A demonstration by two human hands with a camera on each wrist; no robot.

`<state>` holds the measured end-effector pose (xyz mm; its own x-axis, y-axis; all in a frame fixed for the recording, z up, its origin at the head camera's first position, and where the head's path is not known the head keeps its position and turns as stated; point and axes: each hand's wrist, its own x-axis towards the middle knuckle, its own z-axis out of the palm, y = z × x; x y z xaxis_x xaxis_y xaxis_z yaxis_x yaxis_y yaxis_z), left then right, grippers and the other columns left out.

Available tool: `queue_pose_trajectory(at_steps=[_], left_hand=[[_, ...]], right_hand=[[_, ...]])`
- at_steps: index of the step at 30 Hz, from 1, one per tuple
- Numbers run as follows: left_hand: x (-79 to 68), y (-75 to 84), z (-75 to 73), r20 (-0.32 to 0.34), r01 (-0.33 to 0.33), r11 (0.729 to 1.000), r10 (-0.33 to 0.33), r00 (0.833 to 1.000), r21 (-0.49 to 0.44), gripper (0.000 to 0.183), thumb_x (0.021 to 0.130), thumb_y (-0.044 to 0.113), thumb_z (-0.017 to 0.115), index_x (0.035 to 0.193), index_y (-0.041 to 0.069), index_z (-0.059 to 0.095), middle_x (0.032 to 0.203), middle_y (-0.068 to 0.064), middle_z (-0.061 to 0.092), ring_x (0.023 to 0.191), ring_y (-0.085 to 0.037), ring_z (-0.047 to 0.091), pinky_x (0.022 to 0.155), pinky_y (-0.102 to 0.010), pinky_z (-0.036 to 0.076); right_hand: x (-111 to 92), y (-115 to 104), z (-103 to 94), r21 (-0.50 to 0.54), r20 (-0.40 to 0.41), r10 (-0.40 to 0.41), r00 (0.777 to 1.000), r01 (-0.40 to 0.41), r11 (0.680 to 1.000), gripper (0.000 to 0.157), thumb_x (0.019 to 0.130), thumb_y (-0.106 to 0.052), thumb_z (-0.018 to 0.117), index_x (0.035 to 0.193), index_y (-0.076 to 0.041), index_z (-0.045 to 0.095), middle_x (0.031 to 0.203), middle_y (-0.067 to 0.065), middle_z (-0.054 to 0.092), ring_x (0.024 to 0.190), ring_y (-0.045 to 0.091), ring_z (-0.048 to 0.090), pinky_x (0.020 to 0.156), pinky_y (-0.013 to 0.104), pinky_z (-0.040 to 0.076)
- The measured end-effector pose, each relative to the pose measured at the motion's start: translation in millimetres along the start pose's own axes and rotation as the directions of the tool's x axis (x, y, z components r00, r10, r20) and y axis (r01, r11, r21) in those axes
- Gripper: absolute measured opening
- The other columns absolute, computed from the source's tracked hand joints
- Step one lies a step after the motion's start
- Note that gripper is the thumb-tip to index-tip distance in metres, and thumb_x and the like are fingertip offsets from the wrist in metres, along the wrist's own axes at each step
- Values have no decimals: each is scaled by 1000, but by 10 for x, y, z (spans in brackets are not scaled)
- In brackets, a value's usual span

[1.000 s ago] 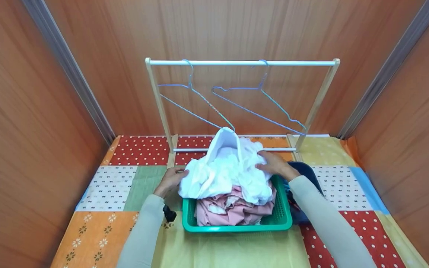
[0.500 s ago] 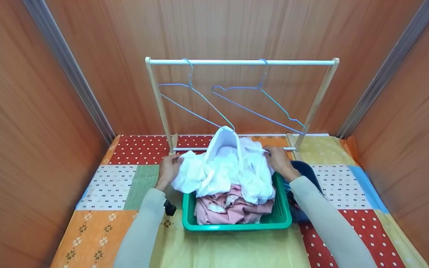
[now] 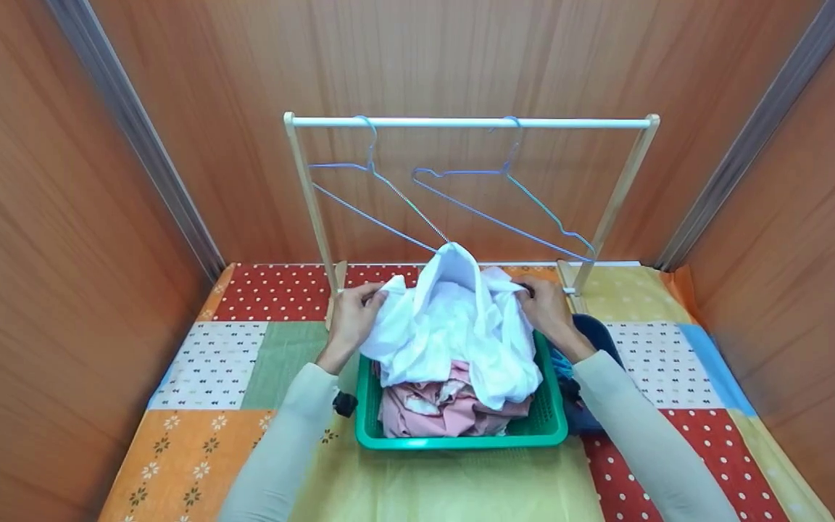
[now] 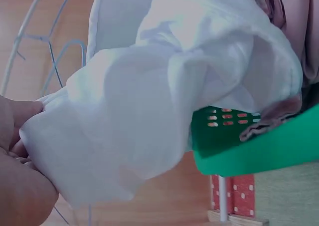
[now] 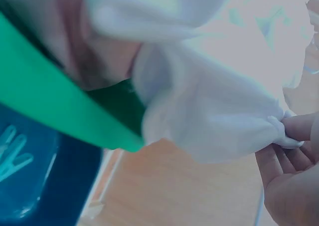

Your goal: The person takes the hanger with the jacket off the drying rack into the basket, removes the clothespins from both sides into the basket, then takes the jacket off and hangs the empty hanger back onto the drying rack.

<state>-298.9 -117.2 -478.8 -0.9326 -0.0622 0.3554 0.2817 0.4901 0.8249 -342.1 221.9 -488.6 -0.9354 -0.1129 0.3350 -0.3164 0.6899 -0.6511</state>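
A crumpled white shirt (image 3: pixel 454 326) with a stiff, upright collar lies over the green basket (image 3: pixel 461 443), partly lifted at its sides. On the left, my left hand (image 3: pixel 354 313) pinches the cloth between thumb and fingers; the left wrist view shows the white fold (image 4: pixel 99 126) stretching away from them. My right hand (image 3: pixel 546 308) pinches the opposite side, gathering a small bunch of white fabric (image 5: pixel 224 126) in the right wrist view. Beneath the shirt, pink cloth (image 3: pixel 454 415) fills the basket's near part.
Behind the basket stands a wooden rack with a white rail (image 3: pixel 432 122). Two wire hangers hang on it, a left hanger (image 3: pixel 410 203) and a right hanger (image 3: pixel 490 214). A dark blue bin (image 3: pixel 595 333) holding light blue clips (image 5: pixel 15 153) sits right of the basket. Wood-grain panels surround the patchwork cloth (image 3: pixel 193 464).
My left hand has moved up, then right, drawing its side of the shirt along. My right hand has shifted slightly up and right. The collar now stands a little farther right.
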Motion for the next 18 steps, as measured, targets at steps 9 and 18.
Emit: queue_pose_trajectory(at_steps=[9,18], left_hand=[[-320,250,165,96,-266,955,254,962,134,19,91,8,69,107,2,75,100,-15,76,87,-22,74,72,-37,59],[-723,261,326,448,-356,886,199,871,297,24,97,14,61,117,10,73,109,-7,75,88,-13,71,75,-31,59]], right_hand=[[-369,-238,-52,-17,129,-137,982,140,990,24,93,-4,62,113,-8,74,111,11,74,86,21,70,76,38,58],[-747,-319,96,-114,431,-224,874,299,947,27,96,-9,61,120,-12,71,116,6,73,102,19,70,86,38,57]])
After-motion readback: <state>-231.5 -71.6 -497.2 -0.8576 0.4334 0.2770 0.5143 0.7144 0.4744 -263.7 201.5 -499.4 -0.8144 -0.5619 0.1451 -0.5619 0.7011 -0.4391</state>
